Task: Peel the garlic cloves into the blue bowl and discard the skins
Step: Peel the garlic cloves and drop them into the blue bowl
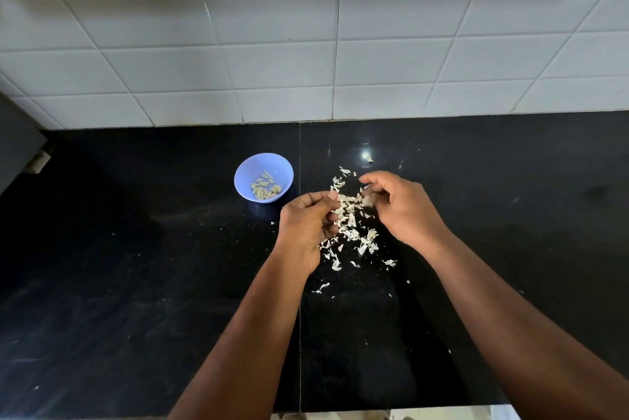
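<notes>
Head view: peeled cloves [266, 189] already in blue bowl [263, 177]. My left hand [308, 225] curled, contents unclear; right hand [398, 203] pinches pale scrap. Skins [352, 225] on counter [136, 283], undiscarded.

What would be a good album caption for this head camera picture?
Two hands over a scatter of garlic skins on a black counter, peeled cloves in the blue bowl.

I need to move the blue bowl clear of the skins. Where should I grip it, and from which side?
Pinch the blue bowl at its left rim, coming from the left. It stands upright and open, the peeled cloves lie low inside, and that side is clear of both hands and the skins.
</notes>
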The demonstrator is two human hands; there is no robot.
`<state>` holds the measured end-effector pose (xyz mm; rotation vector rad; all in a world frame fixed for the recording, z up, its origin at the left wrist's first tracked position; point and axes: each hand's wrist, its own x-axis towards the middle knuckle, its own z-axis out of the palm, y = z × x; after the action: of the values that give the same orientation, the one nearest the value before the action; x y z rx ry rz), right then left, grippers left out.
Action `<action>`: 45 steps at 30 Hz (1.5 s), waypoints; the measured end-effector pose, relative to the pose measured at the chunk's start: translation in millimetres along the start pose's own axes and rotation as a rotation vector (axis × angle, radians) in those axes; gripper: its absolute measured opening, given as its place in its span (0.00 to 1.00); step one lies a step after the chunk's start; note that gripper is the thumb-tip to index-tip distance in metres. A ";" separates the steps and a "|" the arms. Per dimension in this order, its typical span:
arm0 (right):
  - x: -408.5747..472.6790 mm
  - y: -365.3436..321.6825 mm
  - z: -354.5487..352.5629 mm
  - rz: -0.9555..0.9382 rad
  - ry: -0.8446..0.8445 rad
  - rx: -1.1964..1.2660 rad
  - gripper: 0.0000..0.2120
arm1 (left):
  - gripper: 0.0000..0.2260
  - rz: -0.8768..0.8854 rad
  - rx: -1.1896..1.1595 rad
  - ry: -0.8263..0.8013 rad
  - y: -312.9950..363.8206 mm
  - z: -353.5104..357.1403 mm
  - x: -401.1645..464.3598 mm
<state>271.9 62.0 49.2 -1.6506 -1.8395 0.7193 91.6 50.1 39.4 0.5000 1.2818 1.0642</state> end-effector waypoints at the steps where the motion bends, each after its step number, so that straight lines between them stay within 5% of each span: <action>1: 0.2 1.4 -0.1 -0.033 0.030 -0.089 0.16 | 0.04 -0.003 -0.007 0.000 -0.5 -0.7 0.0; 7: -6.2 -17.5 2.9 -0.073 -0.068 0.141 0.12 | 0.04 -0.066 -0.074 -0.029 -1.0 4.4 -2.2; 17: -20.0 -19.3 27.2 0.019 0.048 0.302 0.06 | 0.04 -0.170 -0.110 -0.013 -7.4 -0.5 -5.3; 28: -23.0 16.5 33.3 0.013 -0.079 -0.410 0.05 | 0.09 -0.101 0.107 0.094 -8.0 -10.2 -2.4; 33: -23.6 8.7 28.9 0.110 0.063 -0.007 0.02 | 0.06 -0.077 0.211 0.017 -20.4 -7.7 -4.3; 37: -24.2 6.5 26.0 -0.111 0.295 -0.237 0.02 | 0.08 -0.082 0.151 0.015 -20.6 -3.4 -6.8; 41: -23.0 19.0 40.2 -0.068 0.029 -0.525 0.06 | 0.08 -0.077 0.160 0.025 -19.5 -2.6 -5.2; 45: -26.3 18.9 40.6 0.028 0.043 -0.318 0.06 | 0.07 -0.060 0.177 0.030 -20.1 -1.8 -6.2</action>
<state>258.2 36.8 5.9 -1.8753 -1.9819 0.4130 97.5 35.0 25.8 0.5769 1.4165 0.9163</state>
